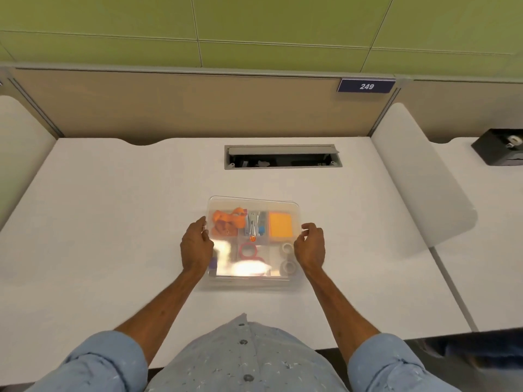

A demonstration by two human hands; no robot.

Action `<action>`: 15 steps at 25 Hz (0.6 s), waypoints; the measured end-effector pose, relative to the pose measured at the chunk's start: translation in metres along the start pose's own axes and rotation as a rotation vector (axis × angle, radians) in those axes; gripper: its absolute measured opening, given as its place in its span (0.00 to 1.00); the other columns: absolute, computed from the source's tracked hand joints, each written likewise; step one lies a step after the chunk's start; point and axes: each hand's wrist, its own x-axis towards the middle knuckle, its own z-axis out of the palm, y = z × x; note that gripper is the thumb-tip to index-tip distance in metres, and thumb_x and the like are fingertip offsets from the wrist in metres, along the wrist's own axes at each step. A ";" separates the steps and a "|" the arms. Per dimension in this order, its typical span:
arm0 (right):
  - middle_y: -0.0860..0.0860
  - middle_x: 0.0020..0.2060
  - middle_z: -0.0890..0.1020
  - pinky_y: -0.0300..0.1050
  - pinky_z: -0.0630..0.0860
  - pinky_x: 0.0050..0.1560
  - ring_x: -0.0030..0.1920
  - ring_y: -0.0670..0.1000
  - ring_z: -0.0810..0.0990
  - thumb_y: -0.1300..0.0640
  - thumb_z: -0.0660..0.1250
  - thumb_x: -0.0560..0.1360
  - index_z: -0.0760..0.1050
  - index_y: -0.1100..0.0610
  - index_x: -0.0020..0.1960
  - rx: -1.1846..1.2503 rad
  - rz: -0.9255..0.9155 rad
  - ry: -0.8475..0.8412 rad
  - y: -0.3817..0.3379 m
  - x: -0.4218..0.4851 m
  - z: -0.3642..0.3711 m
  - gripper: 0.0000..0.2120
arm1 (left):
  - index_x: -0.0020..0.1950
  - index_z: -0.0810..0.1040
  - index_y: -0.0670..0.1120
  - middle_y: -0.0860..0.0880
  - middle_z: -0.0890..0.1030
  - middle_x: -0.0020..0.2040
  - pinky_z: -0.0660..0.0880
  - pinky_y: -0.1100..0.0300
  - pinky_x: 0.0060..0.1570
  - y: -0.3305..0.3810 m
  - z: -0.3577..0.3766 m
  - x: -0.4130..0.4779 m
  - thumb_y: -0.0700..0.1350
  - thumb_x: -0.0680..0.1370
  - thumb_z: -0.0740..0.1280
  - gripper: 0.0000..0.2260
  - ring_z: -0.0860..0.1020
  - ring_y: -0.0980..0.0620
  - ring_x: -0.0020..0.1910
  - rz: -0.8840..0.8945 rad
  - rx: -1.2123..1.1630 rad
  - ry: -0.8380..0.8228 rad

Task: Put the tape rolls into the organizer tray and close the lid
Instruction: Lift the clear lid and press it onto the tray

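Clear plastic makes up the organizer tray (253,281), which sits near the middle of the white desk (113,222) with its transparent lid (254,203) lying over the compartments. At the tray's left edge, the left hand (196,247) curls its fingers against the lid's side, gripping it. Under the lid, the far row holds orange items (227,222) at left, a stapler-like tool (254,226) in the middle and an orange pad (280,224) at right. In the near row, a red tape roll (248,250) lies in the middle compartment and two pale tape rolls (287,257) in the right one; glare hides the near-left compartment. At the right edge, the right hand (310,248) pinches the lid's rim with bent fingers.
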 end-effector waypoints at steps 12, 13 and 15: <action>0.59 0.65 0.79 0.56 0.81 0.60 0.63 0.61 0.82 0.61 0.55 0.89 0.72 0.56 0.76 -0.038 -0.106 -0.023 0.005 0.003 0.007 0.18 | 0.62 0.80 0.40 0.38 0.86 0.58 0.80 0.43 0.56 -0.011 -0.001 0.001 0.44 0.86 0.63 0.11 0.83 0.34 0.56 -0.202 0.125 -0.098; 0.60 0.64 0.79 0.56 0.81 0.60 0.63 0.61 0.82 0.60 0.56 0.88 0.71 0.55 0.77 -0.034 -0.108 -0.033 0.007 0.004 0.007 0.18 | 0.62 0.80 0.40 0.38 0.86 0.59 0.80 0.43 0.57 -0.011 0.000 0.000 0.44 0.86 0.62 0.11 0.83 0.34 0.57 -0.206 0.124 -0.105; 0.59 0.65 0.79 0.58 0.80 0.62 0.65 0.61 0.81 0.59 0.55 0.89 0.69 0.54 0.79 -0.054 -0.109 -0.047 0.008 0.004 0.007 0.19 | 0.67 0.77 0.41 0.38 0.85 0.62 0.79 0.42 0.59 -0.010 0.002 -0.005 0.45 0.87 0.61 0.13 0.82 0.34 0.61 -0.204 0.122 -0.105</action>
